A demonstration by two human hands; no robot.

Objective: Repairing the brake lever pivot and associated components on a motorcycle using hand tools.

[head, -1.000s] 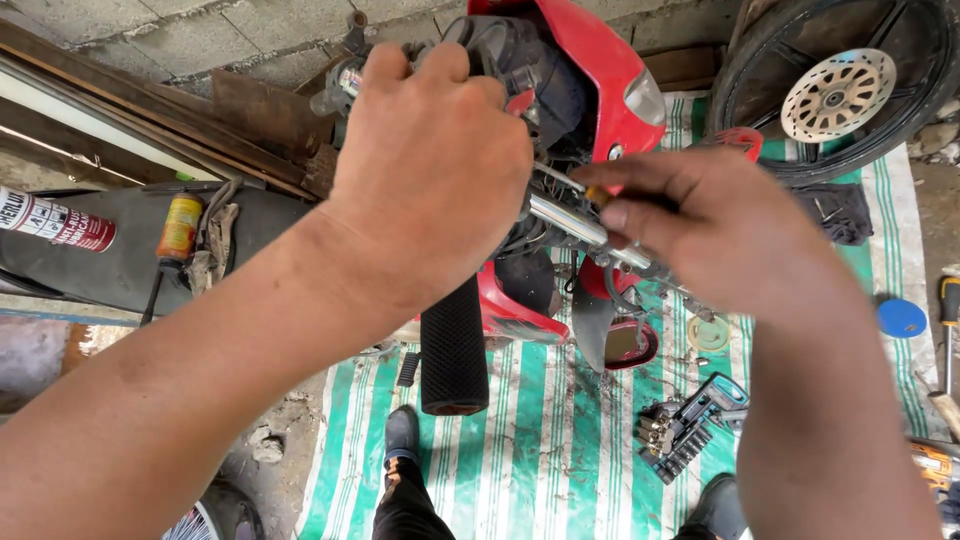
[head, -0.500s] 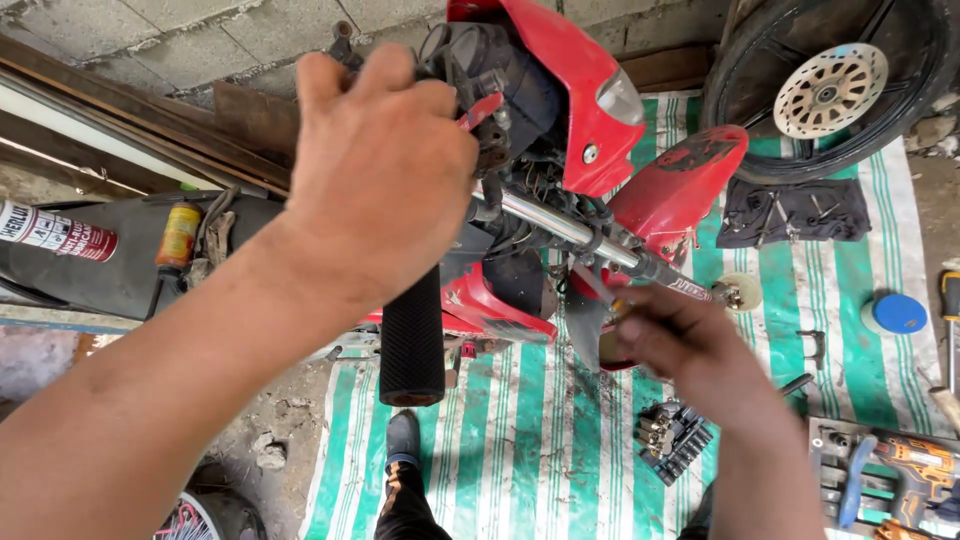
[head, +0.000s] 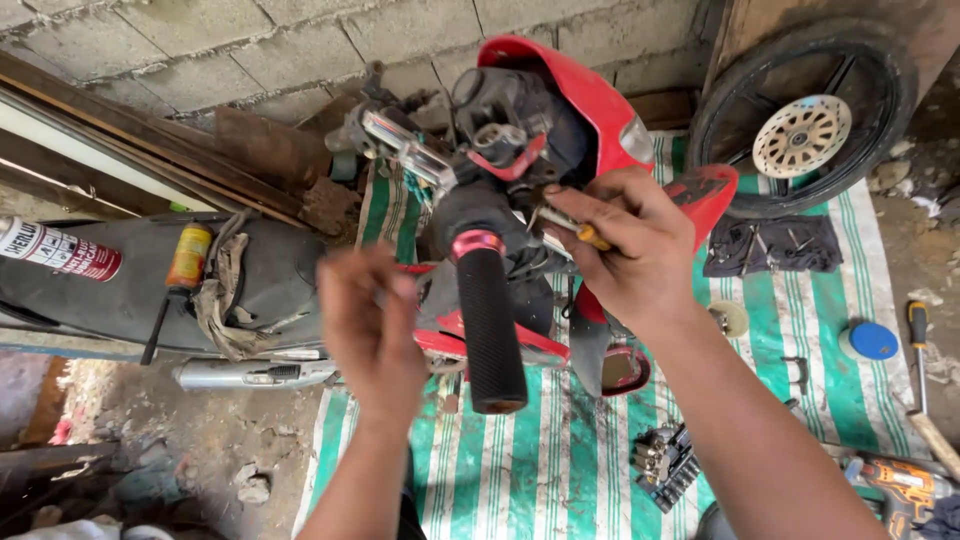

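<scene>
A red motorcycle front (head: 585, 95) stands over a green striped mat (head: 560, 470). Its handlebar points toward me, ending in a black rubber grip (head: 490, 330) with a pink ring. My right hand (head: 635, 250) is shut on a small screwdriver with a yellow handle (head: 588, 236), its tip at the switch housing beside the grip. My left hand (head: 370, 320) is blurred, just left of the grip and off it, with nothing visible in it. A chrome lever (head: 400, 142) sticks out at the upper left.
A loose wheel with a brake disc (head: 800, 130) leans at the back right. A dark cloth with tools (head: 770, 245), a blue lid (head: 873, 340), a socket holder (head: 665, 465) and an orange drill (head: 895, 485) lie on the mat. Spray cans (head: 188, 255) rest on a black seat at left.
My left hand has let go of the handlebar and dropped down to the left. My right hand has risen from below back to the switch housing with the screwdriver.
</scene>
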